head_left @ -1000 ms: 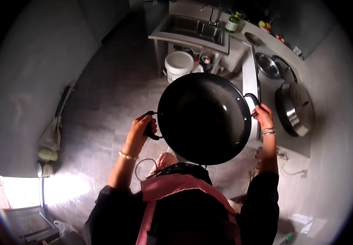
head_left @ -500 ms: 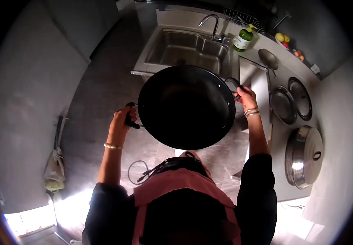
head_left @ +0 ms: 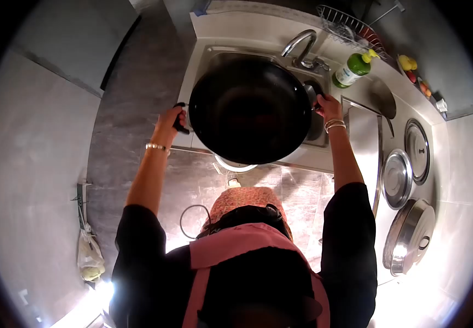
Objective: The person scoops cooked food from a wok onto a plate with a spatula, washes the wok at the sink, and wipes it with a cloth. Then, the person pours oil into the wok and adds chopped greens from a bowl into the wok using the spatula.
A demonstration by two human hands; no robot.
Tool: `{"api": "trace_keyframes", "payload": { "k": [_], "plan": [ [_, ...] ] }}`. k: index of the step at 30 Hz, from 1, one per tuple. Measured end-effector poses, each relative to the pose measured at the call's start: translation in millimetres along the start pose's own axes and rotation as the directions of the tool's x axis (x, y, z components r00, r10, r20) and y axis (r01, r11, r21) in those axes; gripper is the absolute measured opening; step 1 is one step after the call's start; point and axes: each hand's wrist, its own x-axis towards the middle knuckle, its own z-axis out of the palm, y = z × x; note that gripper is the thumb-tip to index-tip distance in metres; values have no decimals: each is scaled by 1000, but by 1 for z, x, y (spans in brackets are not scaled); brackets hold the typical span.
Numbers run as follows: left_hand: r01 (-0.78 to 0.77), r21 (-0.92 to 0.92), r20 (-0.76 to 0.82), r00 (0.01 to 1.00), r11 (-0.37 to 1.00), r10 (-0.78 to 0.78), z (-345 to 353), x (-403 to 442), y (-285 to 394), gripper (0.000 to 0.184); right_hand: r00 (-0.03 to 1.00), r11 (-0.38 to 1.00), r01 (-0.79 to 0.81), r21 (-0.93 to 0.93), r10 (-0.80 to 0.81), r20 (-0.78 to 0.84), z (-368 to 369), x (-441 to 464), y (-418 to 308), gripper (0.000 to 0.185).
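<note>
A large black wok [head_left: 250,112] hangs between my two hands, over the sink [head_left: 212,56] and its front edge, hiding most of the basin. My left hand [head_left: 169,124] is wrapped round the wok's left handle. On the other side, my right hand [head_left: 328,107] grips the right handle, close to the basin's right end. The chrome faucet [head_left: 302,52] stands just behind the wok's upper right rim. Whether the wok touches the sink cannot be made out.
A green soap bottle [head_left: 352,70] stands right of the faucet. Farther right are a ladle [head_left: 381,98], two round lids [head_left: 396,179] [head_left: 417,151] and a large lidded steel pan [head_left: 411,238]. A wire rack [head_left: 351,27] and fruit [head_left: 407,62] are behind. A white bucket [head_left: 235,165] shows below the wok.
The wok, held in both hands, has moved forward from above the floor to over the sink. The view has come closer to the counter. Both hands keep their hold on the handles.
</note>
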Motion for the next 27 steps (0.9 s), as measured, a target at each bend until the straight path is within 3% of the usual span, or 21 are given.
{"api": "trace_keyframes", "payload": {
  "k": [4,7,8,16,22,27],
  "plan": [
    [77,65,-14,997,995,-76,9,91,0,9,993,996,-85,-22,83,-78,26,56,19,24],
    [93,161,80,991,983,-107,7,150,-10,11,984,983,-167,-82,162,-73,25,95,41,29],
    [109,173,30,993,979,-115,6,166,-15,11,984,982,-169,-87,162,-77,27,108,51,29],
    [201,291,-225,965,935,-137,42,187,-36,9,978,978,-186,-90,175,-116,39,153,111,27],
    [78,510,-240,969,857,55,55,175,-55,10,985,993,-114,-13,111,-133,41,160,148,29],
    [147,521,-285,959,841,10,62,154,-57,37,986,994,-104,35,108,-126,42,166,154,27]
  ]
}}
